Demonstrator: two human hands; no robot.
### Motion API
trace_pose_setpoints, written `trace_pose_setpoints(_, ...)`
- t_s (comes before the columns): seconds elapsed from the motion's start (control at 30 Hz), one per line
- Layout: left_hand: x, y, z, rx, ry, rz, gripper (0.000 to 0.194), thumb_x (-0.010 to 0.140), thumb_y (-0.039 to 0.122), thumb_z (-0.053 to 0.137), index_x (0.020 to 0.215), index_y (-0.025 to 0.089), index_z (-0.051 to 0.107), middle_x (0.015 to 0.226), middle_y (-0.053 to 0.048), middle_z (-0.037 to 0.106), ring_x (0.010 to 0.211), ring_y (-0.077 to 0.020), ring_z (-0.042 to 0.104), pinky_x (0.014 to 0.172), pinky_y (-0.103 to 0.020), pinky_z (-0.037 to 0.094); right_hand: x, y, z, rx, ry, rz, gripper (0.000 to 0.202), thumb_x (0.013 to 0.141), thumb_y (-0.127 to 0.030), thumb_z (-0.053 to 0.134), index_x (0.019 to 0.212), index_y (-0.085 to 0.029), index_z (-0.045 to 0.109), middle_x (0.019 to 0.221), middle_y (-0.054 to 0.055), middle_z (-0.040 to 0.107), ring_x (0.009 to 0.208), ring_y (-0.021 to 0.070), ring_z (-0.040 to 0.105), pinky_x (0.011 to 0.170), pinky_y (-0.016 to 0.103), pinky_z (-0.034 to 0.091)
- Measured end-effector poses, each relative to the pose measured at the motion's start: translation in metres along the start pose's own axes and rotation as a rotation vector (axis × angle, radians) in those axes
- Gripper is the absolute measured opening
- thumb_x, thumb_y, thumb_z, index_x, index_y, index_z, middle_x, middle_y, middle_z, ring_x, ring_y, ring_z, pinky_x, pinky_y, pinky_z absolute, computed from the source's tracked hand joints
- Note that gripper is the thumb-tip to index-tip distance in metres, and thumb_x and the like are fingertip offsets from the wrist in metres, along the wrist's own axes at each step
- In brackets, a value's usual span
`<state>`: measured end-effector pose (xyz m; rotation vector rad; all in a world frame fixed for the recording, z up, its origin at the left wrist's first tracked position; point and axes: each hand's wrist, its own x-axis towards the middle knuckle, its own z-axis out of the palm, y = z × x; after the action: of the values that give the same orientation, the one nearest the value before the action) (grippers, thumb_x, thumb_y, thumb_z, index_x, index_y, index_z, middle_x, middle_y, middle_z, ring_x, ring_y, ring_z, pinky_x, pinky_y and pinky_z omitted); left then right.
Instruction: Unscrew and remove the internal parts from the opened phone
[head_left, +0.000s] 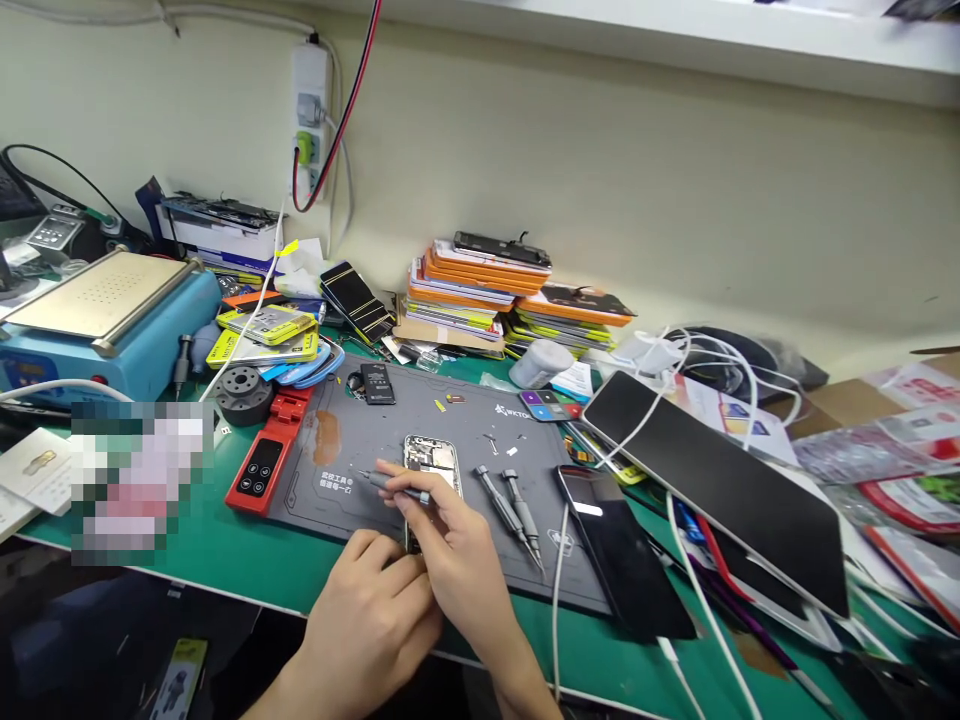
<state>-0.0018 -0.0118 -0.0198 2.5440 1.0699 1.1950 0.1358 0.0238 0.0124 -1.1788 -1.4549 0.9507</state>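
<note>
Right hand (450,545) is pinching a slim screwdriver (394,486) between thumb and fingertips, fingers closed on the knurled grey shaft, tip pointing left over the mat. Left hand (371,610) is sitting low centre, fingers curled together and pressing on the bottom end of the opened phone (431,462); can't tell whether it's actually gripping the edge or just bracing.

Phone is lying flat, centre frame, on the dark grey work mat (465,425), back off, internals showing. Judging by looks: light, rigid metal frame, but exposed boards and flex cables are fragile. Safer to be holding it by the frame sides, not the innards. Mat looks matte, rubbery, grippy.

Two more screwdrivers (514,510) are lying just right of the phone, thin metal, would roll easily. Glossy black screen panel (619,550) is sitting lower right, slippery, crack-prone. Red plastic device (266,465) at the mat's left edge.
</note>
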Motion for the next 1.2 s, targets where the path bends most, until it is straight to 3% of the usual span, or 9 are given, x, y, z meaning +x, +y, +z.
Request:
trace_pose_setpoints(0.27, 0.002, 0.003, -0.002, 0.023, 0.041, -0.030, 0.027, 0.108, 0.018, 0.061, 0.081, 0.021, 0.061, 0.072, 0.001, 0.066, 0.076, -0.0196, 0.055, 0.074, -0.038, 0.040, 0.003, -0.001, 0.001, 0.035, -0.001, 0.050, 0.020, 0.108, -0.039, 0.064, 0.109, -0.025, 0.079, 0.138, 0.010, 0.081, 0.108, 0.0227, 0.085, 0.100, 0.038, 0.069)
trace_pose_setpoints(0.37, 0.004, 0.003, -0.003, 0.027, 0.038, -0.042, 0.026, 0.109, 0.019, 0.061, 0.084, 0.021, 0.066, 0.073, 0.000, 0.070, 0.075, -0.0193, 0.055, 0.072, -0.038, 0.040, -0.001, -0.003, 0.001, 0.081, 0.045, 0.031, 0.022, 0.107, -0.039, 0.066, 0.118, -0.025, 0.078, 0.135, 0.011, 0.082, 0.105, 0.0239, 0.086, 0.095, 0.039, 0.071)
trace_pose_setpoints(0.47, 0.005, 0.003, -0.004, -0.026, 0.029, -0.073, 0.015, 0.110, 0.022, 0.063, 0.103, 0.023, 0.075, 0.088, 0.000, 0.080, 0.077, -0.0182, 0.059, 0.071, -0.037, 0.043, -0.012, -0.001, -0.005, 0.153, 0.232, -0.015, 0.029, 0.105, -0.037, 0.071, 0.130, -0.023, 0.072, 0.124, 0.013, 0.085, 0.089, 0.0230, 0.086, 0.077, 0.036, 0.072)
trace_pose_setpoints(0.57, 0.004, 0.002, -0.006, -0.085, 0.029, -0.104, 0.014, 0.112, 0.026, 0.065, 0.116, 0.027, 0.078, 0.103, 0.003, 0.086, 0.080, -0.0166, 0.062, 0.072, -0.036, 0.046, -0.024, 0.009, -0.017, 0.252, 0.558, -0.116, 0.042, 0.107, -0.034, 0.067, 0.148, -0.028, 0.059, 0.104, 0.006, 0.083, 0.066, 0.0158, 0.076, 0.057, 0.027, 0.063)
trace_pose_setpoints(0.63, 0.003, 0.001, -0.006, -0.099, 0.015, -0.111, 0.016, 0.113, 0.028, 0.064, 0.120, 0.029, 0.079, 0.108, 0.004, 0.087, 0.082, -0.0164, 0.064, 0.074, -0.036, 0.046, -0.030, 0.016, -0.026, 0.315, 0.645, -0.133, 0.042, 0.111, -0.035, 0.059, 0.153, -0.033, 0.055, 0.097, 0.001, 0.077, 0.060, 0.0124, 0.068, 0.050, 0.022, 0.055)
trace_pose_setpoints(0.83, 0.005, -0.001, -0.011, -0.108, -0.044, -0.111, 0.023, 0.116, 0.037, 0.059, 0.125, 0.027, 0.078, 0.117, 0.002, 0.087, 0.087, -0.0178, 0.066, 0.079, -0.036, 0.046, -0.043, 0.028, -0.034, 0.261, 0.414, 0.061, 0.048, 0.112, -0.036, 0.058, 0.159, -0.034, 0.048, 0.099, 0.001, 0.070, 0.060, 0.0102, 0.060, 0.052, 0.022, 0.053)
trace_pose_setpoints(1.07, 0.013, 0.002, -0.016, -0.080, -0.096, -0.071, 0.022, 0.116, 0.031, 0.060, 0.125, 0.022, 0.077, 0.123, 0.000, 0.086, 0.091, -0.0182, 0.068, 0.080, -0.037, 0.043, -0.051, 0.022, -0.031, 0.172, 0.445, 0.074, 0.053, 0.111, -0.038, 0.058, 0.161, -0.033, 0.042, 0.100, 0.001, 0.067, 0.056, 0.0090, 0.057, 0.050, 0.023, 0.055)
trace_pose_setpoints(1.2, 0.015, 0.002, -0.014, -0.063, -0.080, -0.030, 0.020, 0.117, 0.026, 0.058, 0.123, 0.020, 0.076, 0.121, 0.000, 0.086, 0.089, -0.0181, 0.066, 0.079, -0.037, 0.042, -0.051, 0.016, -0.031, 0.245, 0.453, 0.160, 0.054, 0.109, -0.037, 0.062, 0.160, -0.035, 0.044, 0.100, 0.000, 0.067, 0.060, 0.0102, 0.061, 0.053, 0.025, 0.059)
